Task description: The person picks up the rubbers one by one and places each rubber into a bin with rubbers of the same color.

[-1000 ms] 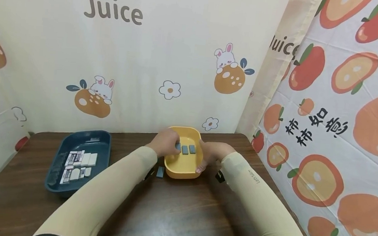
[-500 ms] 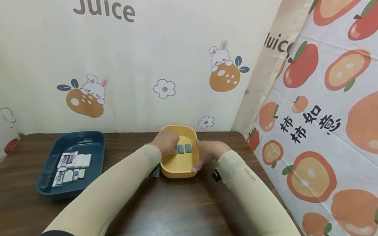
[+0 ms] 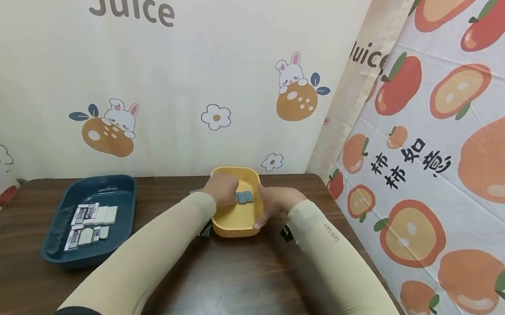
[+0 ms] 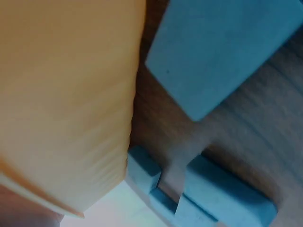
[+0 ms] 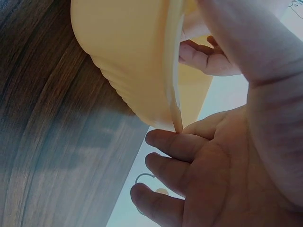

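The yellow bin [image 3: 233, 227] stands near the table's back edge. My left hand [image 3: 223, 190] reaches over its left rim, fingers curled, at the leftmost of several small grey-blue blocks [image 3: 242, 197] lying in a row inside. It seems to pinch that block, which it partly covers. At the bin's right side my right hand [image 3: 273, 202] grips the rim; in the right wrist view the rim [image 5: 173, 71] runs between thumb and index finger, while the other fingers [image 5: 165, 172] spread outside. More grey-blue blocks [image 4: 222, 194] lie outside the bin's left wall, mostly hidden by my left arm in the head view.
A dark blue tray [image 3: 114, 248] stands at the left of the brown wooden table [image 3: 242, 285]. Several white block-shaped pieces [image 3: 87, 235], some with printed sleeves, lie in it. Printed curtains [image 3: 174, 82] hang behind and at the right.
My left hand has shifted slightly right inside the bin, and the grey-blue blocks there now lie closer together. My right hand keeps its grip. The head view has turned a little to the right.
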A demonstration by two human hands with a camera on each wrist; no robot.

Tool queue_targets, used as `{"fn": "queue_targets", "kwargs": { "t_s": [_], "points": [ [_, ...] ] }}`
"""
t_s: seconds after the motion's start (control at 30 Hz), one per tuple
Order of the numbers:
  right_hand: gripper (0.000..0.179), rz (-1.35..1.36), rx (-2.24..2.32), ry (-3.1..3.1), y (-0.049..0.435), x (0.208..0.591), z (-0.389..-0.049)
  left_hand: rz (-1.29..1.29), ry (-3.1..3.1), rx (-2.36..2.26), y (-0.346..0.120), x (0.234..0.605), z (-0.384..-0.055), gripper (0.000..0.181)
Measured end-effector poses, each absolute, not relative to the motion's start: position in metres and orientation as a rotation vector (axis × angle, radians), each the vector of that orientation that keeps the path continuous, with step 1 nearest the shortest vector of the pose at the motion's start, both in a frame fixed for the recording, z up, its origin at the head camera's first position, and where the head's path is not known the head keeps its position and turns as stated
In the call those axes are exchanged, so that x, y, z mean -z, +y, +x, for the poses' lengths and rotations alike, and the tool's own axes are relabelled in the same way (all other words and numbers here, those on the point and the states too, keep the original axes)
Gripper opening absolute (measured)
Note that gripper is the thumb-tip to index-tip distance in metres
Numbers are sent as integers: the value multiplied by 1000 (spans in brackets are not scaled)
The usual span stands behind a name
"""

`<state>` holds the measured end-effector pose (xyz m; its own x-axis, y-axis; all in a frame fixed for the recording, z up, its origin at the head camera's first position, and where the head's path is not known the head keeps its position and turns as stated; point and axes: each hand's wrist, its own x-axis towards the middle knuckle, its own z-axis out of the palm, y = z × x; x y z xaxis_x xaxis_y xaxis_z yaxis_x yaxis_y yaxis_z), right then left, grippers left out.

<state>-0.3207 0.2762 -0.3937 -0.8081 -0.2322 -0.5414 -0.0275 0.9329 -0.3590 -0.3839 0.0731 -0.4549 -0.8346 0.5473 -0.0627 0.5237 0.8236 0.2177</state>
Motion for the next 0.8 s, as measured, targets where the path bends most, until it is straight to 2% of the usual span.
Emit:
{"fn": "queue_targets", "kwargs": {
  "t_s": [0.33,0.57,0.8],
  "points": [
    [170,-164,425,2477,274,392,-323,897,2855,-354,52,445,-386,33],
    [173,-146,385,2513,273,393,-323,849,2929,-511,31,434,-382,21],
    [168,-193,352,2533,272,392,-322,848,3039,-553,9,424,-382,23]
  ]
}}
